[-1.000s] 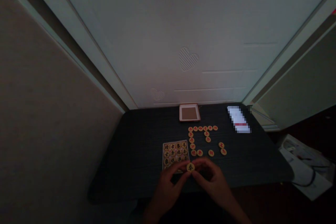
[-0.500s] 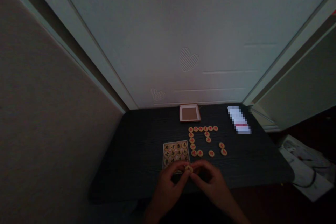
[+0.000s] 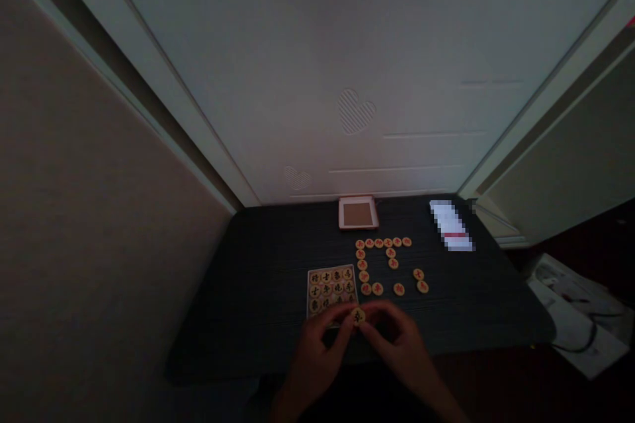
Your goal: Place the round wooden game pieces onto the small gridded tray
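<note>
Between the fingertips of both hands is a round Chinese chess piece (image 3: 358,316) with a black character, its face turned towards me. My left hand (image 3: 325,334) pinches it from the left, my right hand (image 3: 391,330) from the right. Just beyond my left hand lies a square box (image 3: 307,284) filled with rows of black-character pieces; my fingers hide its near part. To the right of the box, red-character pieces (image 3: 379,243) lie on the dark table in a bent line, with a few set apart, such as the piece (image 3: 399,289) by itself.
A shallow box lid (image 3: 358,214) sits at the back of the dark table (image 3: 268,244), near the white panel. At the back right lies a blurred-out bright phone-like object (image 3: 451,226). White packages (image 3: 580,317) are beyond the table's right edge.
The chess piece between my fingers has tilted up, so its black character now shows more clearly. Both hands stay in nearly the same place; the pieces on the table have not moved.
</note>
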`<control>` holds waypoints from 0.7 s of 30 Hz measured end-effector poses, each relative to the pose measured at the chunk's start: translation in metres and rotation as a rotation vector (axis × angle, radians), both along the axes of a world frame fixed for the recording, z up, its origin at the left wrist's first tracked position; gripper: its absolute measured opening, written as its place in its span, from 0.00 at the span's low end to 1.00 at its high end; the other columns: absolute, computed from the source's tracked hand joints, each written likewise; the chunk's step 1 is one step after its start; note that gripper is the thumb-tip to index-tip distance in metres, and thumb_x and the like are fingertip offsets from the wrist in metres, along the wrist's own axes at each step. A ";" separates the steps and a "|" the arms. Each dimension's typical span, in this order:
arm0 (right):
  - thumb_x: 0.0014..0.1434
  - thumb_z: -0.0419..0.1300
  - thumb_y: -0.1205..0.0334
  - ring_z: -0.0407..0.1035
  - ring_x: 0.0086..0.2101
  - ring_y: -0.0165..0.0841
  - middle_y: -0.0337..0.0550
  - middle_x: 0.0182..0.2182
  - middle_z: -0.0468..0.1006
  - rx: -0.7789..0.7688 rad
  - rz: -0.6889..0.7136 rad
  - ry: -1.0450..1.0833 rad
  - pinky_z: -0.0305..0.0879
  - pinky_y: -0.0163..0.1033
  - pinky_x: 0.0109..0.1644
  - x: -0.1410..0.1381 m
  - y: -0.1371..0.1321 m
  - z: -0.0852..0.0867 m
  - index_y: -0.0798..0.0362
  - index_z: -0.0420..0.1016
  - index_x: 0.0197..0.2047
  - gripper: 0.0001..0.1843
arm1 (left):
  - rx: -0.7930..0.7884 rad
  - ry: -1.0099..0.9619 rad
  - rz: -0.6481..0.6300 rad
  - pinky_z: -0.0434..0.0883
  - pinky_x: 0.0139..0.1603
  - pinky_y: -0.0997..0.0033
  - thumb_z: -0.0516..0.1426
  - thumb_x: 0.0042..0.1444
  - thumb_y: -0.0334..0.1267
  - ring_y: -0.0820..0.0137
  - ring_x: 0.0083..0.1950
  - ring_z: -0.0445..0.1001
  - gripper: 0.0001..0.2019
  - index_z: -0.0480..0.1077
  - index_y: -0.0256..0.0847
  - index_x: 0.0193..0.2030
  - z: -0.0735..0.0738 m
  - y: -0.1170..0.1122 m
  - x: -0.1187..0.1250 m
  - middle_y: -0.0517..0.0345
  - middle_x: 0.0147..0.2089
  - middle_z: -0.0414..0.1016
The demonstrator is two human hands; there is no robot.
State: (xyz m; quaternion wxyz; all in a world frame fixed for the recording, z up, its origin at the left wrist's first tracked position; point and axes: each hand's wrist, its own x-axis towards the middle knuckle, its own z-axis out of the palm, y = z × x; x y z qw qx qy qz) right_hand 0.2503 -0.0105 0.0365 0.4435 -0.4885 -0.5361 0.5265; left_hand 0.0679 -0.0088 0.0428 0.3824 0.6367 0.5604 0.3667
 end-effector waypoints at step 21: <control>0.62 0.65 0.46 0.78 0.42 0.42 0.46 0.41 0.85 -0.068 0.018 0.004 0.72 0.47 0.52 -0.003 0.000 -0.015 0.50 0.81 0.48 0.18 | 0.134 0.129 -0.136 0.75 0.60 0.59 0.62 0.61 0.35 0.63 0.55 0.79 0.15 0.75 0.53 0.54 -0.007 0.002 -0.005 0.59 0.55 0.80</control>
